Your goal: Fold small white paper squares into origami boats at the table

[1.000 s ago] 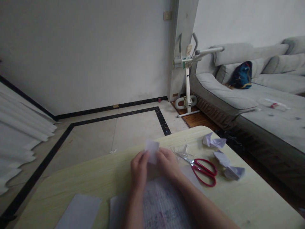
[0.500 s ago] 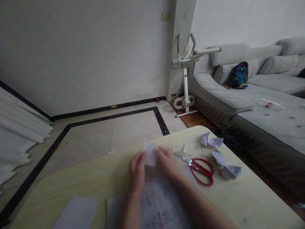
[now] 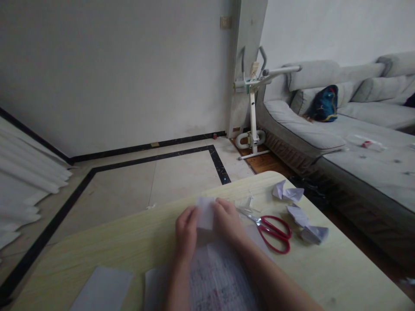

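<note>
Between my two hands a small white piece of paper (image 3: 205,214) is held up above the table. My left hand (image 3: 186,225) pinches its left edge. At its right edge, my right hand (image 3: 228,219) grips it, fingers curled. Under my forearms lies a sheet covered in writing (image 3: 220,276), resting on other white paper. Scissors with red handles (image 3: 275,233) lie just right of my right hand, their blades pointing toward it. Beyond the blades sits a small clear and white plastic item (image 3: 248,203), too blurred to name.
Folded paper pieces (image 3: 288,191) lie along the table's right side, with more folded paper (image 3: 308,224) nearer me. A white sheet (image 3: 102,288) is at the front left of the pale wooden table (image 3: 142,242). Beyond stand an exercise machine (image 3: 253,103) and a grey sofa (image 3: 372,134).
The small paper has dipped slightly and its top edge looks more blurred. Both hands keep hold of it in nearly the same place.
</note>
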